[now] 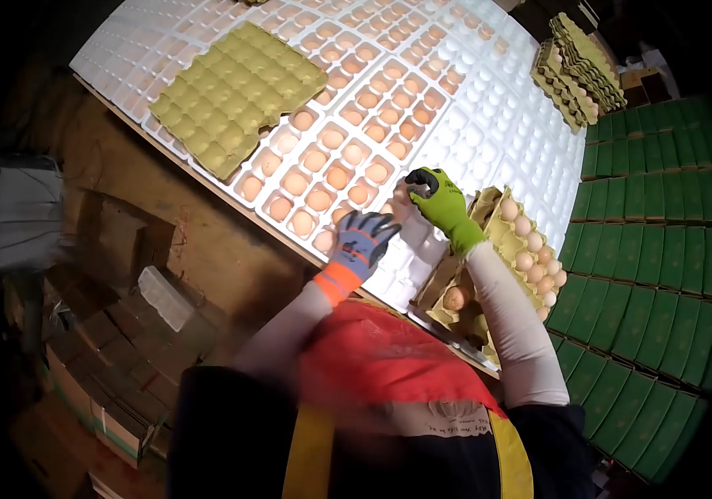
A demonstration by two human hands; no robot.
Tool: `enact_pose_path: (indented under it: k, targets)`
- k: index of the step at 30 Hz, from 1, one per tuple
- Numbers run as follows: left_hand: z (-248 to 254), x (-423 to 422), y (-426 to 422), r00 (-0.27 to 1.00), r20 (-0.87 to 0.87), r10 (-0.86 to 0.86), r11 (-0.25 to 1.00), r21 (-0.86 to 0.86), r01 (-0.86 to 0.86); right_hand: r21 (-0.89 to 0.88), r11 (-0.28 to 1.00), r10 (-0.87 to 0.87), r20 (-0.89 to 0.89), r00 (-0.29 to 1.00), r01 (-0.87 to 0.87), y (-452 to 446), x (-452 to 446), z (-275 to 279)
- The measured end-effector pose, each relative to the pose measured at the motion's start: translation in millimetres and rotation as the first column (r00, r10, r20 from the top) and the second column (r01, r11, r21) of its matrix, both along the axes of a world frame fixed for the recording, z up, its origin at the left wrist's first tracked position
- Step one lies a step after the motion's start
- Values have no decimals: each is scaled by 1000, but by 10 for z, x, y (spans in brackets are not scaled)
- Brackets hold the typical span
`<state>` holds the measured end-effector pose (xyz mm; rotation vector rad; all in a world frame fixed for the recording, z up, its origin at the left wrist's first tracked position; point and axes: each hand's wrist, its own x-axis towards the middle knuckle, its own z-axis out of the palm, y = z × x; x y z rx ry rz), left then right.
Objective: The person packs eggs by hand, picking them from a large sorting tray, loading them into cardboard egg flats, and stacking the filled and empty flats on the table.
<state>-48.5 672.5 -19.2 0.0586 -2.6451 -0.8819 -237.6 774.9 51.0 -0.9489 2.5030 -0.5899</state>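
My left hand (360, 243), in a grey-blue glove with an orange cuff, rests over the near edge of a white foam egg tray (391, 279). Its fingers are spread and bent, close to brown eggs (318, 200) in the cups. My right hand (439, 200), in a green glove with black fingertips, is curled above the same tray. Thumb and fingers come close together there; whatever lies between them is too small to make out. Beside my right forearm stands a pulp egg carton (497, 204) with brown and pale eggs (525, 226) in it.
An upturned yellowish pulp carton (235, 96) lies across the filled trays. More pulp cartons (572, 71) are stacked at the far right. Green boxes (639, 241) line the right side. Cardboard boxes (115, 358) and a clear plastic tray (165, 298) are at lower left.
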Motion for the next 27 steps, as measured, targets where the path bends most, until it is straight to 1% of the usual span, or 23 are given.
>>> enact_pose_path:
  k: [1, 2, 4, 6, 8, 9, 11, 12, 13, 14, 15, 16, 17, 18, 19, 20, 21, 22, 23, 24, 25, 26, 27]
  targets:
    - [119, 60, -128, 996, -40, 76, 970, 233, -64, -127, 991, -18, 149, 989, 37, -17, 33, 38]
    - [173, 167, -243, 987, -47, 154, 882, 456, -116, -121, 992, -27, 166, 986, 47, -45, 122, 99]
    - [138, 368, -434, 891, -118, 438, 608, 769, -196, -409, 911, 250, 434, 865, -59, -157, 340, 188]
    - [155, 460, -682, 770, -70, 634, 480, 817, -321, -529, 841, 372, 411, 832, -115, -209, 732, 114]
    - [157, 521, -902, 804, 20, 595, 558, 710, -430, -387, 703, 666, 66, 743, -597, -267, 870, -251]
    - [139, 513, -935, 833, 49, 552, 528, 752, -394, -389, 712, 655, 68, 753, -585, -325, 948, -278]
    - [129, 501, -883, 845, 70, 530, 526, 755, -392, 177, 543, 829, 43, 558, -821, -417, 996, -307]
    - [129, 509, -845, 848, 94, 522, 514, 758, -401, -143, 624, 754, -144, 640, -768, -412, 880, -232]
    - [68, 560, -839, 840, 130, 527, 577, 670, -466, -320, 734, 613, -66, 787, -599, -369, 755, -151]
    - [-10, 616, -772, 848, 49, 528, 617, 663, -423, -544, 790, 478, 260, 839, -281, -305, 558, 111]
    - [-14, 645, -704, 836, 93, 541, 634, 608, -478, -623, 766, 414, 294, 862, -155, -155, 317, 542]
    - [-164, 656, -722, 859, 80, 506, 620, 659, -426, -736, 677, 374, 353, 857, 8, 71, 93, 862]
    - [-199, 567, -628, 855, 66, 514, 527, 762, -376, -748, 654, 174, 293, 940, 112, 446, -66, 1245]
    - [167, 424, -425, 868, 99, 486, 471, 807, -356, -749, 649, -13, 170, 985, 138, 899, -164, 1610]
    - [378, 256, -296, 905, 58, 421, 587, 744, -320, -680, 642, -346, 155, 926, 354, 1328, -105, 1921]
    - [573, 96, -185, 931, 18, 365, 695, 660, -286, -752, 584, -465, 1, 885, 307, 1806, -160, 1890]
    - [865, -116, -3, 971, -16, 240, 731, 661, -170, -667, 584, -582, 55, 812, 463, 2180, -81, 1911]
    - [1121, -348, 229, 993, -42, 114, 757, 651, -59, -622, 685, -535, -76, 842, 379, 2602, -83, 1678]
    - [1271, -566, 472, 997, -79, -19, 789, 611, 64, -604, 693, -474, 27, 880, 393, 2834, 8, 1472]
    - [1391, -797, 708, 982, -110, -154, 805, 562, 189, -310, 846, -476, -71, 876, 435, 2846, 167, 1497]
    - [1478, -1019, 929, 951, -123, -282, 893, 330, 308, -76, 965, -259, -401, 879, 250, 2854, 208, 1350]
    - [1537, -1216, 1151, 905, -104, -411, 904, 81, 420, 64, 975, -149, -525, 838, 214, 2775, 245, 1212]
    - [1538, -1371, 1392, 869, -46, -492, 870, -49, 490, -46, 973, -214, -543, 812, 225, 2823, 229, 918]
